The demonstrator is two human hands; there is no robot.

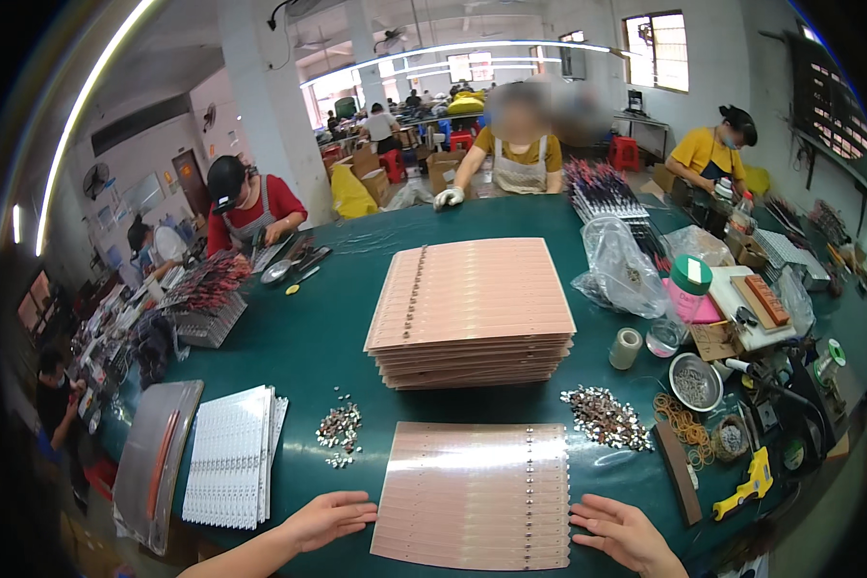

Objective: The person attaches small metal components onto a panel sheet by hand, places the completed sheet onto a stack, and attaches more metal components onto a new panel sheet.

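Note:
A flat pinkish-tan panel (452, 496) lies on the green table in front of me, marked with parallel strips and a line of small metal pieces toward its right side. My left hand (332, 518) is at the panel's left edge, fingers stretched out and holding nothing. At the right edge, my right hand (621, 530) is also open, its fingertips close to the border; whether either hand touches the panel I cannot tell. Beyond it rises a tall stack of similar panels (472, 299). Small metal pieces form a left pile (340, 431) and a right pile (607, 419).
White strip panels (229, 458) and a clear plastic tray (149, 462) lie at left. On the right are a dark bar (679, 472), a yellow glue gun (746, 485), a metal bowl (695, 382) and a green-lidded jar (688, 289). Co-workers sit around the table.

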